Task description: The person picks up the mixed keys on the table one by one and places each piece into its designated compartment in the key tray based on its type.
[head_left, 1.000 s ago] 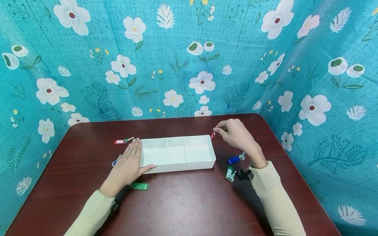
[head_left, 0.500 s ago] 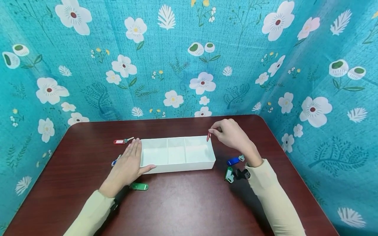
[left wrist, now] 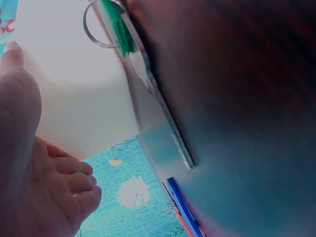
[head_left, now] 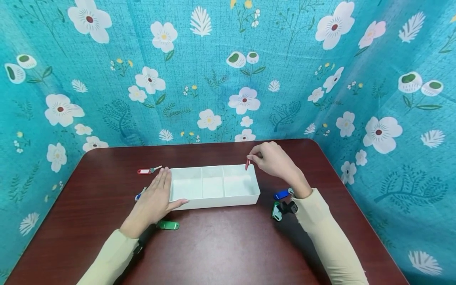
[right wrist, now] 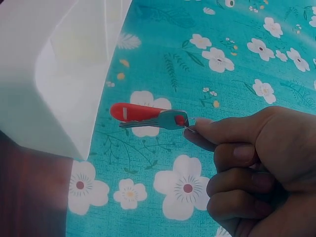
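Note:
A white box [head_left: 217, 201] with three compartments sits mid-table. My left hand [head_left: 151, 204] rests against its left end, fingers straight, thumb along the front rim. My right hand [head_left: 272, 159] is at the back right corner. Its thumb and index finger pinch the ring of a key with a red tag [right wrist: 140, 112]; the key [right wrist: 173, 120] hangs beside the tag. In the head view this red tag dangles over the back rim of the right compartment. In the left wrist view, a key with a green tag [left wrist: 122, 32] lies close to the left hand.
Left of the box lie a red-tagged key [head_left: 145, 171], a partly hidden blue-tagged key [head_left: 139, 196] and a green tag [head_left: 169, 225]. To the right, a blue-tagged key [head_left: 281, 194] and green-tagged key [head_left: 276, 211] lie under the right wrist. A floral curtain [head_left: 213, 79] hangs behind.
My right hand has moved left with the red-tagged key, from outside the box's right end to over its back right corner. The left hand has stayed in place.

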The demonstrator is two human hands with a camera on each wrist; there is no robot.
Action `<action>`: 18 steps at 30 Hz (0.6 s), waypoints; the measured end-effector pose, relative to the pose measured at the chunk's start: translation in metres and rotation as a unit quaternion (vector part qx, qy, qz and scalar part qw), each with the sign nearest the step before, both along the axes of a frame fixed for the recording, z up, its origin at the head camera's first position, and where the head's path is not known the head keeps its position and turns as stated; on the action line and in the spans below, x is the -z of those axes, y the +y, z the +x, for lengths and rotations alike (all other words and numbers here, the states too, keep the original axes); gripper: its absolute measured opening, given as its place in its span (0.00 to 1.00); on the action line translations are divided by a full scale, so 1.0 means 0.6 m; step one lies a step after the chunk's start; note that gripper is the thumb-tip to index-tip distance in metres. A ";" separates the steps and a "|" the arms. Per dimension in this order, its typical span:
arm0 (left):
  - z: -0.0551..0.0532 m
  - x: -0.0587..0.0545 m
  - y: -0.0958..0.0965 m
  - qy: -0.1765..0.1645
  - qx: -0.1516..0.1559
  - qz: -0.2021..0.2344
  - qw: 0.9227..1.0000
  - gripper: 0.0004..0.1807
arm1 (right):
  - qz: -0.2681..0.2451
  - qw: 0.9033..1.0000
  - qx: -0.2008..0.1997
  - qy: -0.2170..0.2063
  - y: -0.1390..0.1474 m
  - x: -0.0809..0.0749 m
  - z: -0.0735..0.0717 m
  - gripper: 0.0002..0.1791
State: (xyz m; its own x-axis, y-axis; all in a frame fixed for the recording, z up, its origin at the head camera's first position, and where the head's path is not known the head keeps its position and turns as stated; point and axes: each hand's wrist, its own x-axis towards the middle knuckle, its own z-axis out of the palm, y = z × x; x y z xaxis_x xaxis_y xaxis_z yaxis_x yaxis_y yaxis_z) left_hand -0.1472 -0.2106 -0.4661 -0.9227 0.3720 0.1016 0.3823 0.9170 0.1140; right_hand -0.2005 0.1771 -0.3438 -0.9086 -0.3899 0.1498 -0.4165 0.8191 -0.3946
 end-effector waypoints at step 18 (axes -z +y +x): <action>0.003 -0.003 0.002 0.002 -0.002 0.000 1.000 0.64 | 0.024 0.999 -0.020 -0.020 -0.021 0.002 -0.015 0.09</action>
State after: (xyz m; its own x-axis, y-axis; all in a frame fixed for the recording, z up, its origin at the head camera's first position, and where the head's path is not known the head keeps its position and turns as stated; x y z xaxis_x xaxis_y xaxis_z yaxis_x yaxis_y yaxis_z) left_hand -0.1455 -0.2095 -0.4640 -0.9237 0.3685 0.1051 0.3792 0.9185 0.1124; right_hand -0.2094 0.1644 -0.3451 -0.8971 -0.4315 0.0947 -0.4339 0.8203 -0.3727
